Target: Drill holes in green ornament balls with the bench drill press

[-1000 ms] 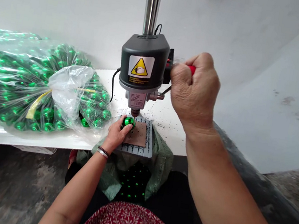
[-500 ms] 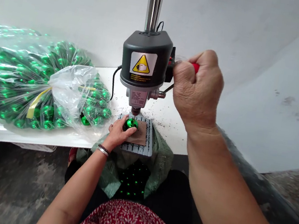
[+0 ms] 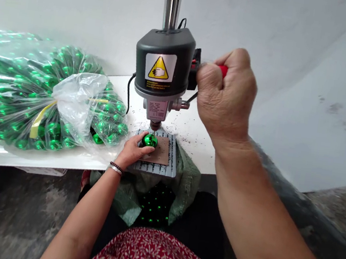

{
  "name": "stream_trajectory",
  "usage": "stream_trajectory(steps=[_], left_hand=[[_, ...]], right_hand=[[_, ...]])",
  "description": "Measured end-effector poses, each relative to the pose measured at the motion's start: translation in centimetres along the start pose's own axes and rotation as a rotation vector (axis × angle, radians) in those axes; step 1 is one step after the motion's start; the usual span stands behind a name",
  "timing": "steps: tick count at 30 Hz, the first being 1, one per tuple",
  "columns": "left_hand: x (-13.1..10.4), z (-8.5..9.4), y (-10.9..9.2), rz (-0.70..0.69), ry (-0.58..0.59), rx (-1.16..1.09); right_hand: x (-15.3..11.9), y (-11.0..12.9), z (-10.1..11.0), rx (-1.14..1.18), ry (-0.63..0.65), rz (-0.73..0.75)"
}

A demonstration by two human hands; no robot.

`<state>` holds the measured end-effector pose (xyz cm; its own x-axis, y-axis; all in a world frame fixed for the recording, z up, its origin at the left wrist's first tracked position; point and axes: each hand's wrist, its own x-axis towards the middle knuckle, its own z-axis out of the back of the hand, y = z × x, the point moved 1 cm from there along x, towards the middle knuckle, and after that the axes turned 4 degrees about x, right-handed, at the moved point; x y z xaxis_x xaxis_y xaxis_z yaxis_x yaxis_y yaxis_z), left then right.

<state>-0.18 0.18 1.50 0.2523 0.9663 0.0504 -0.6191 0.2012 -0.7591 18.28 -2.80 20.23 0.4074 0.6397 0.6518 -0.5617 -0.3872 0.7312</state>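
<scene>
My left hand (image 3: pixel 132 149) grips a shiny green ball (image 3: pixel 150 141) from its left side, thumb in front and fingers behind. The ball rests on a brown board (image 3: pixel 162 153) lying on the slotted grey base plate (image 3: pixel 173 164) of a drill press (image 3: pixel 163 66). Above the ball is the drill chuck (image 3: pixel 155 125), its thin bit close to the ball's top; whether they touch I cannot tell. Raised at the right, my right hand (image 3: pixel 229 96) is closed around the red-tipped feed lever (image 3: pixel 222 70) of the press.
Clear plastic bags of green balls (image 3: pixel 12 102) lie on the white table (image 3: pixel 4 156) at left. Dark shavings are scattered about the base. An open green woven sack (image 3: pixel 186 191) holding more green balls hangs below the table edge, between my legs.
My left hand and the ball have shifted slightly left on the board, relative to the bit. The view has moved a little; my right hand stays on the lever.
</scene>
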Motion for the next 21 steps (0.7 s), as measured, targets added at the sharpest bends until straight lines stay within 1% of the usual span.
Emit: stream_trajectory(steps=[3, 6, 8, 12, 16, 21], left_hand=[[-0.2, -0.4, -0.5, -0.020, -0.020, 0.156], [-0.6, -0.9, -1.0, -0.079, -0.050, 0.276], [-0.9, -1.2, -1.1, -0.094, -0.052, 0.270], [-1.2, -1.5, -0.7, -0.055, -0.068, 0.172], [-1.3, -1.9, -0.6, -0.056, -0.073, 0.138], [-1.6, -2.4, -0.7, 0.023, -0.134, 0.147]], right_hand=[[0.0, 0.1, 0.0, -0.036, 0.015, -0.011], [-0.1, 0.1, 0.0, -0.054, 0.015, 0.001], [-0.1, 0.1, 0.0, -0.059, 0.021, -0.007], [-0.2, 0.1, 0.1, -0.047, 0.037, -0.026], [-0.3, 0.1, 0.1, -0.013, 0.020, -0.003], [-0.4, -0.1, 0.1, -0.030, -0.007, 0.016]])
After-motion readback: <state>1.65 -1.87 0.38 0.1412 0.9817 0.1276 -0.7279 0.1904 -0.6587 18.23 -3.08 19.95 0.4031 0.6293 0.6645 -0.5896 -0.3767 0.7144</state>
